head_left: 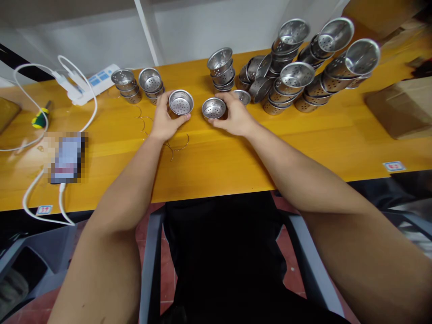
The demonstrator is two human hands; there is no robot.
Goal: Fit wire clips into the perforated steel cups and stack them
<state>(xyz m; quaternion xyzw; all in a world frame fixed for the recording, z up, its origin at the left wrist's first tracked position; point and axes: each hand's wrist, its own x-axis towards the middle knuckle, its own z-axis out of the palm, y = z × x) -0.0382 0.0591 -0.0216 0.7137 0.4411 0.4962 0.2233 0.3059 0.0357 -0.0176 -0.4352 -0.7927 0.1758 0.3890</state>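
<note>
At the far left of the yellow wooden table (216, 162), a screwdriver (39, 115) with a green and yellow handle lies near a white cable (89, 96), which loops toward a white power strip (97, 80) with blue labels too small to read. Below these, a flat object (66, 156) is blurred out, and a small sticker (44, 209) on the table's front edge bears red marks that cannot be read. Two short stacks of perforated metal cups (124, 84) (150, 83) stand behind thin wire rings (175, 146) lying on the wood. Left hand (164, 120): fingers curled partway round a single metal cup (181, 102), thumb at its near side, the cup upright on the table with its holed base visible. Right hand (236, 114): fingers closed loosely round a second cup (213, 108), just beside the first but apart from it, also open side up. Behind the hands stands another stack (222, 68), and to the right a large heap of tilted cup stacks (303, 67) leans across the back of the table. Farther right sit a cardboard box (403, 108) and a second sticker (394, 166), its writing illegible.
</note>
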